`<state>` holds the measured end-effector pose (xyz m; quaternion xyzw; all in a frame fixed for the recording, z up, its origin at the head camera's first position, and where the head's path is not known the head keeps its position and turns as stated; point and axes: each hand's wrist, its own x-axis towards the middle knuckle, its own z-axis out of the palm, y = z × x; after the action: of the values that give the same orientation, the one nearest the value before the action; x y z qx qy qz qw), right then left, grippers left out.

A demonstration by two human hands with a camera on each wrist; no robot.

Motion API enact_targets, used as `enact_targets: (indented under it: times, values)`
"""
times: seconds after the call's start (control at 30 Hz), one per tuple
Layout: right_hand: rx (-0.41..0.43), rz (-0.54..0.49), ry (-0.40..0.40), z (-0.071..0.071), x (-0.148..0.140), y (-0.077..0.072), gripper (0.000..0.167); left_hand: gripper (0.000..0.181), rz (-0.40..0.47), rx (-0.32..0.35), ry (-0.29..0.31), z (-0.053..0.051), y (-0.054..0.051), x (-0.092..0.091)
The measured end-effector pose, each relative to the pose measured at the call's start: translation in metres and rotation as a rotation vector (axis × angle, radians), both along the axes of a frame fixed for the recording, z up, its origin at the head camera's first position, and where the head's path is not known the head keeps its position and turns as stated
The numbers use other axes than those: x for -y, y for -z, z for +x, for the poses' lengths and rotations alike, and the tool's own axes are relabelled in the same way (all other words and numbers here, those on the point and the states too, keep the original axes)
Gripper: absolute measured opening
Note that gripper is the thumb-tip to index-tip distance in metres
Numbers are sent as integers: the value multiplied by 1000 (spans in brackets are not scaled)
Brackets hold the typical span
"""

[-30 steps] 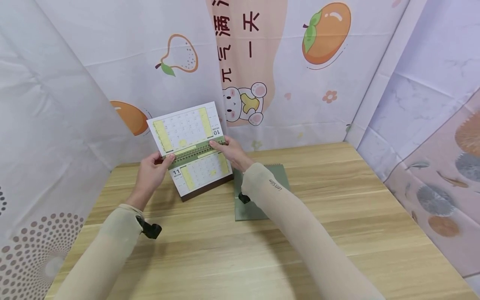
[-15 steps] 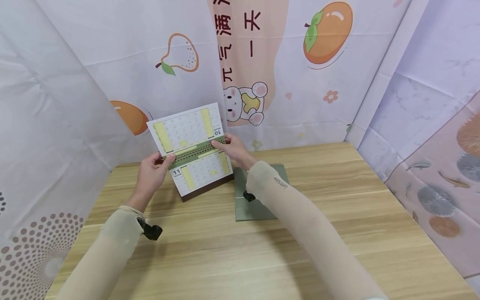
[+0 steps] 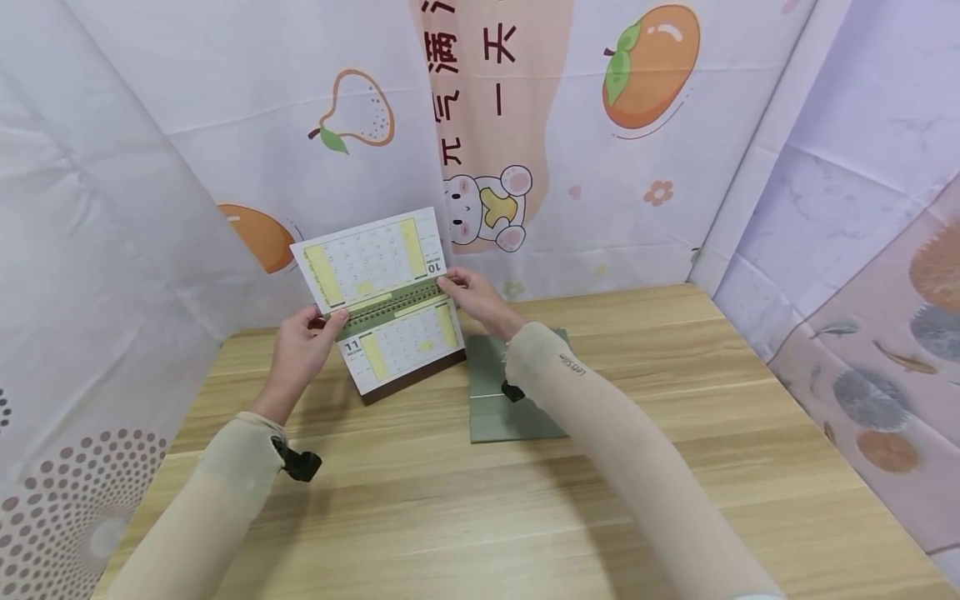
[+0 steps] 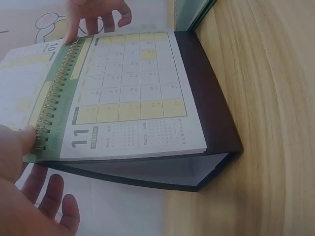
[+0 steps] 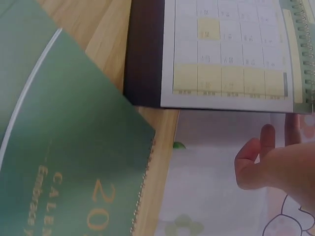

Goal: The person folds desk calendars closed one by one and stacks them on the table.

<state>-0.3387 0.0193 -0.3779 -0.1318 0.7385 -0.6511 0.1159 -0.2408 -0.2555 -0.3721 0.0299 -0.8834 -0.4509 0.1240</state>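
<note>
A spiral-bound desk calendar [image 3: 408,337] stands tilted at the back left of the table, its page 11 facing me and its page 10 raised upside down behind the rings. At the left end of the binding, my left hand [image 3: 300,354] pinches it between thumb and fingers. My right hand [image 3: 483,304] pinches the right end, thumb in front. The left wrist view shows the hollow under the calendar's dark base [image 4: 206,93]. Beside it lies a second calendar [image 3: 491,375] with a green cover, partly hidden by my right sleeve; gold lettering shows on that green cover [image 5: 83,123] in the right wrist view.
The wooden table [image 3: 420,517] reaches back to a printed curtain [image 3: 600,208] just behind the calendar. More cloth hangs at the left and right sides. A black wrist camera [image 3: 300,462] sits on my left cuff.
My right hand has slid slightly right along the binding to its end, and the right forearm has shifted right, uncovering more of the green calendar. My left hand keeps its hold.
</note>
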Motion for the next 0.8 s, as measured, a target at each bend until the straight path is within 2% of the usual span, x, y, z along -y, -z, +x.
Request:
enact_targets:
  times: [0.13,0.43,0.67,0.8]
  values:
    - [-31,20,-22,0,-5,0,26,54,-29,-11,4,1,-1,1]
    - [-86,10,-11,-3,-10,-1,23,54,-34,-78,-2,5,-1,4]
    - [-84,-1,-6,-4,-11,-2,22,52,6,-118,20,11,-6,3]
    - [-61,0,-3,-4,-11,-4,23,56,20,-122,0,14,-9,3]
